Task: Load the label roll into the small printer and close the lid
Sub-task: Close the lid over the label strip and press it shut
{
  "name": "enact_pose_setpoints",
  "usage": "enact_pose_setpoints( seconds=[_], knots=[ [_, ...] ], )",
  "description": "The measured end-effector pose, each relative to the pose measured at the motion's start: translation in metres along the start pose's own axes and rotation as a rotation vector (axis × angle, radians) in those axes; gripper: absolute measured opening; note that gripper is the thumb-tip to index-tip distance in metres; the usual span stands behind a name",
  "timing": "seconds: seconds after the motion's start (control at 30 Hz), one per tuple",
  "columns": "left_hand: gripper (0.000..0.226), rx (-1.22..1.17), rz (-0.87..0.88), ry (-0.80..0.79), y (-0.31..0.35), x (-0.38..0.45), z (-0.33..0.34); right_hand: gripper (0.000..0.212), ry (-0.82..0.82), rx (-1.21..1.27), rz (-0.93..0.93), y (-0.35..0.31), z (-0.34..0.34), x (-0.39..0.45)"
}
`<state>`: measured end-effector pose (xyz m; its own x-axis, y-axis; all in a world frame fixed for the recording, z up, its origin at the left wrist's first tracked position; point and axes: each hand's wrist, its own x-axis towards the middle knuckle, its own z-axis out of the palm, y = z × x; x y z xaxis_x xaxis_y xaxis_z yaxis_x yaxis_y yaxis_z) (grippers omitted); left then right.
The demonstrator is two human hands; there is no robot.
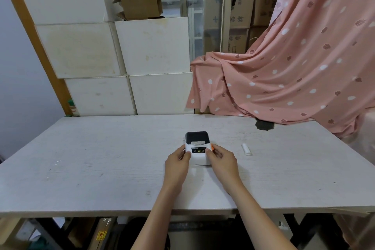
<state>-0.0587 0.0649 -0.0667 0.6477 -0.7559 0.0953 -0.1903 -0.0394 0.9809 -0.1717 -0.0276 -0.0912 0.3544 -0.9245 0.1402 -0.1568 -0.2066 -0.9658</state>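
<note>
A small white printer (198, 157) with a dark lid (197, 137) stands in the middle of the table (101, 164). The lid lies down on the body, and a lit indicator shows on the black front panel. My left hand (178, 158) holds the printer's left side. My right hand (220, 157) holds its right side, thumb on the top beside an orange tab (212, 146). A small white roll-like cylinder (246, 149) lies on the table to the right of the printer, apart from both hands.
Stacked white boxes (129, 63) rise behind the table's far edge. A pink patterned cloth (284, 71) drapes over things at the back right and touches the table's far right corner. A dark patch (264, 125) marks the table near the cloth.
</note>
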Motion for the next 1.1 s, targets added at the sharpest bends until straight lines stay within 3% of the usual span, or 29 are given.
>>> enact_pose_setpoints(
  seconds=[0.27,0.57,1.1],
  knots=[
    [0.039,0.011,0.009,0.0,-0.0031,0.0018,0.0009,0.029,-0.017,0.006,-0.016,0.0033,0.0008,0.0016],
    [0.036,-0.022,-0.006,-0.012,-0.0036,0.0024,0.0011,0.017,-0.018,0.037,-0.006,-0.0023,-0.0005,-0.0018],
    [0.04,-0.017,-0.01,-0.015,-0.0055,0.0037,-0.0001,0.015,-0.019,0.045,-0.002,-0.0048,-0.0013,-0.0038]
  ],
)
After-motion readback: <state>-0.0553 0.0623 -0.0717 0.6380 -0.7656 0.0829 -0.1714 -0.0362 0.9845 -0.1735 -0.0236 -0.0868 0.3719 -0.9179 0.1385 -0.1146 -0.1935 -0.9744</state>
